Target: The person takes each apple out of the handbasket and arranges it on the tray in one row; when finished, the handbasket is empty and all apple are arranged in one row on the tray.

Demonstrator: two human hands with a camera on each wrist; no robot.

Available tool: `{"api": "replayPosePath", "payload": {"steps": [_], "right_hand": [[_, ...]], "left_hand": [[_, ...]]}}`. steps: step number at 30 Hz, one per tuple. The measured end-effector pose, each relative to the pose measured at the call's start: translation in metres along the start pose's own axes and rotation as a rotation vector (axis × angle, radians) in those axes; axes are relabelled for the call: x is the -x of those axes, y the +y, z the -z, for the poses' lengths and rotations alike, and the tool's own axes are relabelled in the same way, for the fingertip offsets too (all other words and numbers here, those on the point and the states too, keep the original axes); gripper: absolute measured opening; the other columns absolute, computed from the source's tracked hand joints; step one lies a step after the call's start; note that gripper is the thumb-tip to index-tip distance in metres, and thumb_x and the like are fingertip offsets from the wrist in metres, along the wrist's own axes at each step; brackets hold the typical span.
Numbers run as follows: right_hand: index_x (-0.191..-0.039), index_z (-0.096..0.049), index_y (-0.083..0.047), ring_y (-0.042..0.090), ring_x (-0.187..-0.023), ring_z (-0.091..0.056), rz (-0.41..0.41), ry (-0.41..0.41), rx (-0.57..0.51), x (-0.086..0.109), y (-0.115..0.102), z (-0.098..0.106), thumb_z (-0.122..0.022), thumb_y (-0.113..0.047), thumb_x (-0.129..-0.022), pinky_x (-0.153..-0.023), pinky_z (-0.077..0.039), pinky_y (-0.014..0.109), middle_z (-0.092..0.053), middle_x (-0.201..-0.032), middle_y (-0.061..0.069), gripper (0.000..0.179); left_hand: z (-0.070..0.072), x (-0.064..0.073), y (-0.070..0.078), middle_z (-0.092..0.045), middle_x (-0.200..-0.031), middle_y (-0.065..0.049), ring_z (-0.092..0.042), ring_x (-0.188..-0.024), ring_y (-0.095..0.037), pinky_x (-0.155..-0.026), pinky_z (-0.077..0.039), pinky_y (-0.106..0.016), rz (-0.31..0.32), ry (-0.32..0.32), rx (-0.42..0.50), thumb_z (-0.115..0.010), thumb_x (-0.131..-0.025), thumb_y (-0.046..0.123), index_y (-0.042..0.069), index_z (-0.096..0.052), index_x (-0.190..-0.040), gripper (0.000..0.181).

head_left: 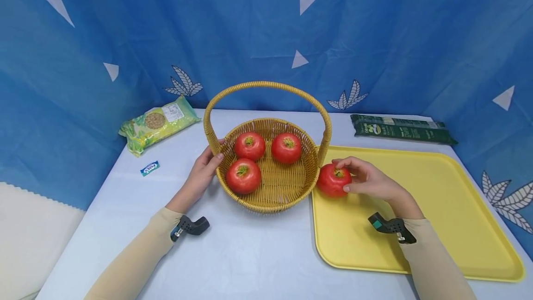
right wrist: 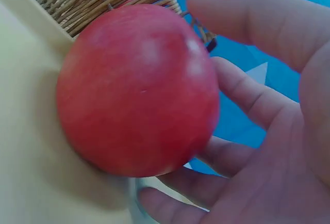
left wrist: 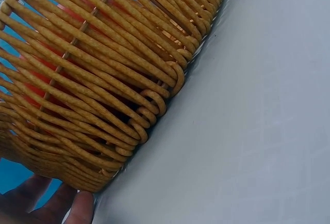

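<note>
A wicker basket [head_left: 283, 184] with a tall arched handle stands on the white table, holding three red apples, one of them an apple [head_left: 244, 176] near its front left. At the left rim, by the foot of the handle, my left hand [head_left: 207, 166] grips the basket, thumb over the edge. In the left wrist view, fingertips [left wrist: 80, 208] show below the woven side. My right hand [head_left: 368, 178] curves its fingers around another red apple [head_left: 333, 180] at the left end of the yellow tray, close beside the basket. The right wrist view shows fingers behind this apple [right wrist: 139, 92].
The yellow tray [head_left: 441, 207] covers the right side of the table. A green packet [head_left: 404, 128] lies behind it. At the back left are a yellow-green bag [head_left: 160, 124] and a small blue-green packet [head_left: 150, 168]. A blue curtain [head_left: 250, 27] hangs behind.
</note>
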State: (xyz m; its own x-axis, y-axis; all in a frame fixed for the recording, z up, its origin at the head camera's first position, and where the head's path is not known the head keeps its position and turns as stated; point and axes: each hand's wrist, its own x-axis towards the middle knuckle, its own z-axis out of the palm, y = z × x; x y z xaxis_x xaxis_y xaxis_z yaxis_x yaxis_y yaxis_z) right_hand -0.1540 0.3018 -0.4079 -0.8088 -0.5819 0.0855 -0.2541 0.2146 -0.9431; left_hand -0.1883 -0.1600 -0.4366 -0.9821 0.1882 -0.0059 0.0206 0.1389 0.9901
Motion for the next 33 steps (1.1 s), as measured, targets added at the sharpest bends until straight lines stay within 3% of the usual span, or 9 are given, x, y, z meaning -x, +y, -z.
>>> {"api": "replayPosePath", "payload": {"steps": [4,19,28,33], "right_hand": [[-0.125,-0.054,0.004,-0.005,-0.128,-0.053,0.002,0.068,0.032,0.004,-0.01,0.001,-0.064,0.01,-0.089,-0.101,-0.049,0.014,-0.054,-0.141,-0.022,0.038],[-0.13,-0.052,0.012,0.0,-0.125,-0.058,0.082,0.298,0.119,0.023,-0.058,0.009,-0.058,0.015,-0.092,-0.103,-0.045,0.008,-0.06,-0.14,-0.014,0.038],[-0.128,-0.053,0.015,0.001,-0.125,-0.059,0.129,0.303,0.149,0.02,-0.07,0.0,-0.058,0.019,-0.089,-0.104,-0.045,0.009,-0.062,-0.138,-0.012,0.04],[-0.126,-0.054,0.016,0.002,-0.127,-0.058,0.203,0.262,0.148,0.015,-0.078,-0.012,-0.06,0.024,-0.083,-0.106,-0.044,0.01,-0.062,-0.139,-0.007,0.045]], "left_hand": [[0.0,0.0,0.0,-0.036,-0.163,-0.017,-0.041,-0.146,-0.036,-0.098,-0.049,-0.021,-0.005,-0.005,-0.003,-0.044,-0.11,0.023,0.016,-0.036,-0.158,0.049],[0.001,-0.003,-0.003,-0.036,-0.163,-0.013,-0.043,-0.146,-0.034,-0.095,-0.051,-0.022,0.01,-0.017,-0.011,-0.044,-0.11,0.03,0.022,-0.036,-0.158,0.05],[0.0,-0.002,-0.001,-0.038,-0.162,-0.015,-0.044,-0.145,-0.035,-0.09,-0.051,-0.017,0.004,-0.01,0.003,-0.045,-0.109,0.027,0.02,-0.036,-0.158,0.049],[0.001,0.0,0.001,-0.038,-0.162,-0.016,-0.043,-0.145,-0.034,-0.091,-0.049,-0.018,0.015,0.004,0.002,-0.045,-0.109,0.026,0.019,-0.036,-0.158,0.05]]}}
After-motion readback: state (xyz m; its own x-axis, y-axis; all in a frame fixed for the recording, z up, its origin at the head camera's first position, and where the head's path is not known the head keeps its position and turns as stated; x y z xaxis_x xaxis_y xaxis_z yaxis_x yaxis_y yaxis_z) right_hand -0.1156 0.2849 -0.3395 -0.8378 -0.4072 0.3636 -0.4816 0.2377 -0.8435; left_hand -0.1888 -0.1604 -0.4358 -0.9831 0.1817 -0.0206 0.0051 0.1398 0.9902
